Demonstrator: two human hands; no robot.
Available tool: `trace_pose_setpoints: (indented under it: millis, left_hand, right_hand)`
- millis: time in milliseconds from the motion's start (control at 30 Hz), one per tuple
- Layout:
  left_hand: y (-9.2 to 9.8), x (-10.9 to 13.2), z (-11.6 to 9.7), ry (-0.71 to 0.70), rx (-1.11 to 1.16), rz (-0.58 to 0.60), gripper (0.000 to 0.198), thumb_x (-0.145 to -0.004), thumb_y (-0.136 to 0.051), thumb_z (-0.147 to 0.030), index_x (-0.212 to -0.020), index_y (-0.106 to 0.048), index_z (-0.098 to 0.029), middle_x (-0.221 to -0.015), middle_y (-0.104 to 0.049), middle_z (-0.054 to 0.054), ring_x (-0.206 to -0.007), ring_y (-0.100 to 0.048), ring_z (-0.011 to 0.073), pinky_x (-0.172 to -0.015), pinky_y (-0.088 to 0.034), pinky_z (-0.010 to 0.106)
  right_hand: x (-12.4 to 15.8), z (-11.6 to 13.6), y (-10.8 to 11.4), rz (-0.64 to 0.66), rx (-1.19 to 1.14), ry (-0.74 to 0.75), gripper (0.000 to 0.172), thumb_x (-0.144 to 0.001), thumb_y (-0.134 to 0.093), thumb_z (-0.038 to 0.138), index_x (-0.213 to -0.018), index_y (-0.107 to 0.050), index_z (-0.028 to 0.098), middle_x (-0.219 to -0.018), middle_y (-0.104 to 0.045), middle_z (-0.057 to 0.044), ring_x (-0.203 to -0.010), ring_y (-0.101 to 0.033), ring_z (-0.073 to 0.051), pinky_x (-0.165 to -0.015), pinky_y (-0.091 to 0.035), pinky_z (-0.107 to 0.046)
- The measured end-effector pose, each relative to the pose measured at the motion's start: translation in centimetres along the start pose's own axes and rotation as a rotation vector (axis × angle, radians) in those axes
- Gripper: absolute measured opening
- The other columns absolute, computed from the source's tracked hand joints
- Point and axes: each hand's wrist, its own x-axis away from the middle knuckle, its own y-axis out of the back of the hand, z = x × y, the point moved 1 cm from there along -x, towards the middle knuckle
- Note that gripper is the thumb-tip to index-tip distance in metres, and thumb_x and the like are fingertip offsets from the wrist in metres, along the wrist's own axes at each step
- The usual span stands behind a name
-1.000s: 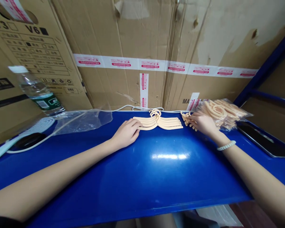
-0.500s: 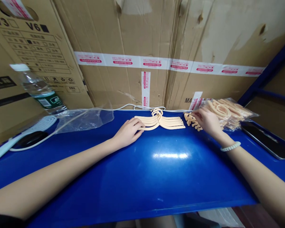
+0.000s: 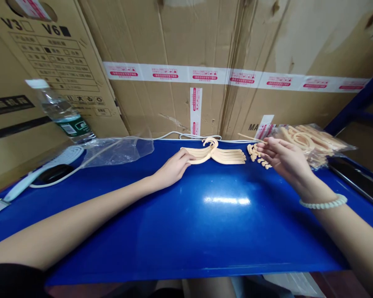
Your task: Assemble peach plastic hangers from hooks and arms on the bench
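In the head view, the left hand is lying on the blue table, fingers loosely spread and not clamping, their tips resting on the left end of a flat stack of beige hangers. The stack is sitting at the far middle of the table, its long axis running left to right and its hooks pointing far, so it is stretching away to the right of that hand. The right hand is hovering just above the table, right of the stack, with thumb and fingers seemingly pinched together on a thin beige strip that is pointing left toward the hooks; what the strip is cannot be told. Under it, a small pile of beige pieces is lying just beside the stack's right end. Of the two, the left hand is touching the stack while the right is near but apart. Farther right, a packet of more hangers and a phone are lying; at far left a bottle is standing by a clear bag. Cardboard boxes are walling the far side.
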Motion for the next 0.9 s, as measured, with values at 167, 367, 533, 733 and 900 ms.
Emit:
trace_pose_setpoints:
  millis: [167, 367, 533, 733, 900]
  left_hand:
    - [0.4, -0.2, -0.6, 0.079, 0.05, -0.044, 0.034, -0.099, -0.041, -0.011, -0.126, -0.061, -0.016, -0.102, -0.051, 0.008, -0.094, -0.056, 0.0199, -0.091, -0.052, 0.037]
    - [0.8, 0.0, -1.6, 0.178, 0.14, -0.045, 0.03, -0.1, -0.041, -0.014, -0.121, -0.063, -0.016, -0.106, -0.053, 0.008, -0.103, -0.056, 0.0212, -0.101, -0.048, 0.04]
    - [0.5, 0.8, -1.7, 0.258, 0.209, -0.017, 0.025, -0.102, -0.042, -0.018, -0.115, -0.063, -0.018, -0.108, -0.054, 0.008, -0.106, -0.056, 0.0218, -0.103, -0.046, 0.041]
    - [0.7, 0.8, -1.8, 0.328, 0.267, -0.091, 0.021, -0.1, -0.044, -0.021, -0.108, -0.063, -0.019, -0.107, -0.054, 0.007, -0.103, -0.057, 0.0211, -0.099, -0.046, 0.037]
    - [1.3, 0.7, -2.1, 0.309, 0.314, -0.142, 0.018, -0.097, -0.046, -0.018, -0.103, -0.063, -0.019, -0.105, -0.058, 0.006, -0.1, -0.058, 0.0205, -0.093, -0.046, 0.033]
  right_hand:
    - [1.0, -0.5, -1.2, 0.133, -0.143, -0.16, 0.015, -0.08, -0.083, 0.019, -0.087, -0.07, 0.017, -0.085, -0.076, -0.006, -0.074, -0.071, -0.013, -0.067, -0.06, -0.019]
    - [1.7, -1.6, -1.4, 0.178, -0.164, -0.23, 0.029, -0.071, -0.09, 0.023, -0.094, -0.072, 0.022, -0.093, -0.078, -0.005, -0.085, -0.073, -0.016, -0.077, -0.061, -0.026]
    - [2.1, -3.0, -1.5, 0.23, -0.086, -0.191, 0.037, -0.064, -0.095, 0.038, -0.086, -0.071, 0.021, -0.097, -0.078, -0.007, -0.099, -0.072, -0.022, -0.084, -0.058, -0.03]
    - [2.1, -3.9, -1.5, 0.236, 0.065, -0.165, 0.04, -0.061, -0.096, 0.046, -0.079, -0.073, 0.019, -0.105, -0.075, -0.008, -0.093, -0.068, -0.021, -0.082, -0.056, -0.03]
    - [2.1, -3.9, -1.4, 0.32, -0.032, -0.277, 0.035, -0.066, -0.093, 0.045, -0.082, -0.073, 0.021, -0.107, -0.076, -0.007, -0.107, -0.067, -0.024, -0.095, -0.056, -0.035]
